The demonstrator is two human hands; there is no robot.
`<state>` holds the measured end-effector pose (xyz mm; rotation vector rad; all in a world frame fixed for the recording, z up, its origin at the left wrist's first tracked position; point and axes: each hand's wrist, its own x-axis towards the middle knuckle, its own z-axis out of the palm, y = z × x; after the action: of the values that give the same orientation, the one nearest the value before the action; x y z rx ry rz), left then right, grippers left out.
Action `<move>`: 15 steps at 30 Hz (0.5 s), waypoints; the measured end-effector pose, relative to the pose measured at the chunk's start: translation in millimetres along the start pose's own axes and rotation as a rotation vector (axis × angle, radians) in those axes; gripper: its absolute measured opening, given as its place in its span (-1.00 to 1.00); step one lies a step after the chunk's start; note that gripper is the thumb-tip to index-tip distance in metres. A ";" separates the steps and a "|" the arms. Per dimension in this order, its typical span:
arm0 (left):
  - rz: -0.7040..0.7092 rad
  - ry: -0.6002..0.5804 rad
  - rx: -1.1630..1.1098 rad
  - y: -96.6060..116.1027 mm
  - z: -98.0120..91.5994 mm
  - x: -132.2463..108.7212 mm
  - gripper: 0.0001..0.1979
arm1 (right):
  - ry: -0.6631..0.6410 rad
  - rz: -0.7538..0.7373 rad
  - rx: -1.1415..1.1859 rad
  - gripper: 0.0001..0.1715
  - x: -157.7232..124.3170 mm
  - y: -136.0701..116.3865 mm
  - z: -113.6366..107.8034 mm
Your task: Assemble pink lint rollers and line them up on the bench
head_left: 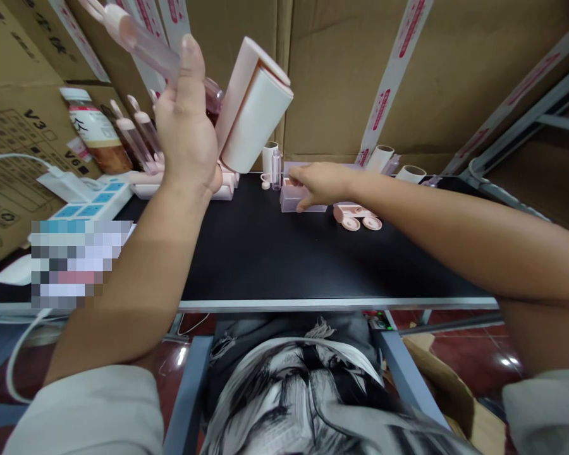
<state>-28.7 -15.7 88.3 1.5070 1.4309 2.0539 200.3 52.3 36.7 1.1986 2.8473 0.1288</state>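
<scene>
At the far left a cardboard wall (23, 158) with printed lettering leans in beside the counter (284, 259), a black top with a pale metal strip along its near edge. In front of that wall a drink bottle (97, 129) stands tilted, and nearer lies a white power strip (99, 205) with blue sockets and a plugged-in white charger (66, 184). Nearer again, a patch is pixelated beyond reading. Pink-capped tubes (137, 144) lean at the far left of the counter.

The left hand (187, 126) is raised over the counter's far side, its grip closed around a translucent tube (152, 54); just right of it a pink-and-white case (260, 114) tilts in the air, the fingers near it mostly hidden. Behind, brown cardboard (329, 76) closes off the room, crossed by red-printed tape (384, 95).

Right of the case, a small white cylinder (269, 159) stands upright. Then comes a lilac translucent box (303, 202), with the right hand (325, 182) over it, fingers bent — whether its grip has hold of anything, I cannot tell. Just right lies a pink part (358, 215) with two discs. At the far right rises a metal frame (521, 120); torn cardboard (420, 344) lies below, by the reddish floor (483, 347).
</scene>
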 end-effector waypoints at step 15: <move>0.300 -0.386 0.068 -35.4 -5.0 16.6 -0.18 | -0.002 0.019 -0.100 -0.46 -2.4 7.2 5.9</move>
<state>-52.6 10.0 70.4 2.1158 1.1925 1.7346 207.5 55.9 31.5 1.2060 2.7913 0.2680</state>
